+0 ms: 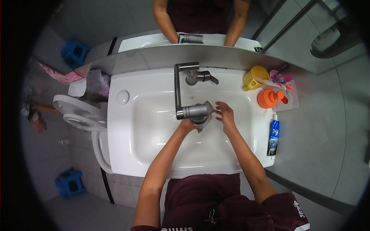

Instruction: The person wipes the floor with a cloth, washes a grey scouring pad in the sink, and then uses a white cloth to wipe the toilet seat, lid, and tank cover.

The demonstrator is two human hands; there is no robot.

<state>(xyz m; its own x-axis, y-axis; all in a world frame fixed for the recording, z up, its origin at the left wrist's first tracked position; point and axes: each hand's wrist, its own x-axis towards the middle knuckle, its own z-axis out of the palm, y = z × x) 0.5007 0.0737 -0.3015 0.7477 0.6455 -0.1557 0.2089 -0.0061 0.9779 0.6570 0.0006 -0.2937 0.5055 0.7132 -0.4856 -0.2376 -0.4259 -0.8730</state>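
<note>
Below the metal faucet (194, 112) in the white sink (165, 146), my left hand (187, 125) reaches in under the spout head, which hides most of its fingers. A small greyish, wet-looking thing (209, 109) shows around the right side of the spout head. It appears to be held by my left hand, but its kind cannot be made out. Just to the right, my right hand (226, 115) is open, its fingers apart and pointing toward that thing. I see nothing in the right hand.
On the sink's right rim are a yellow cup (252, 78), an orange pump bottle (266, 99) and a blue toothpaste tube (273, 136). Toothbrushes (281, 82) lie behind them. A round white cap (122, 97) sits on the left rim. Left of the sink stands a toilet with its lid raised (77, 104).
</note>
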